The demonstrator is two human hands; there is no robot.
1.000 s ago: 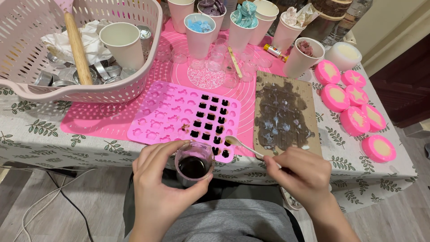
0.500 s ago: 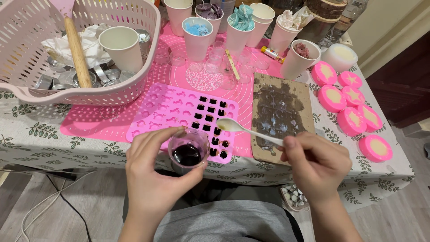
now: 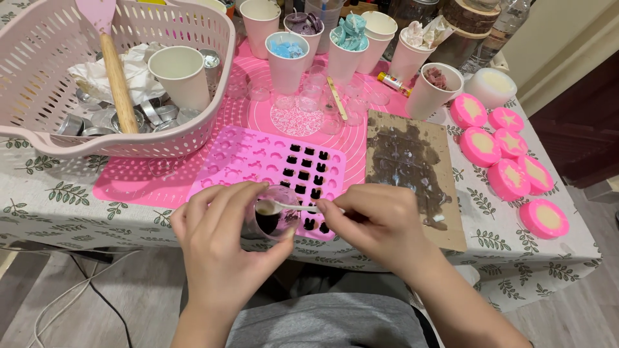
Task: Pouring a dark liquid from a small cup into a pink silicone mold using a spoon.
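Your left hand (image 3: 222, 248) was wrapped around a small clear cup (image 3: 276, 218) of dark liquid, fingers closed on its wall, holding it at the near table edge just off the near right corner of the pink silicone mould (image 3: 271, 173). Your right hand (image 3: 380, 222) pinched the handle of a small spoon (image 3: 284, 207), thumb and fingers closed on it.

The spoon's long axis ran 3 to 9 o'clock. Handle end at 3 in your right hand, bowl at 9, sitting over the cup's mouth. Whether the bowl touched the liquid could not be told. The cup lay at 9 o'clock from your right grip, close by; the left hand was the nearer one to it, already on it.

From the cup, the mould's dark-filled cavities (image 3: 308, 169) lay at 12 to 1 o'clock, just beyond. Unfilled pink cavities spread toward 10 and 11 o'clock.

Edges: the table's near edge ran under both hands, the cup partly hanging past it. A brown board (image 3: 412, 164) smeared dark stood at 2 o'clock, just beside the mould. A pink basket (image 3: 129, 138) holding a paper cup and a wooden-handled spatula stood at 10 o'clock, its rim near the mould's far left corner. White paper cups (image 3: 287, 61) stood well beyond at 12. Round pink-and-yellow pieces (image 3: 509, 174) lay well apart at 3.
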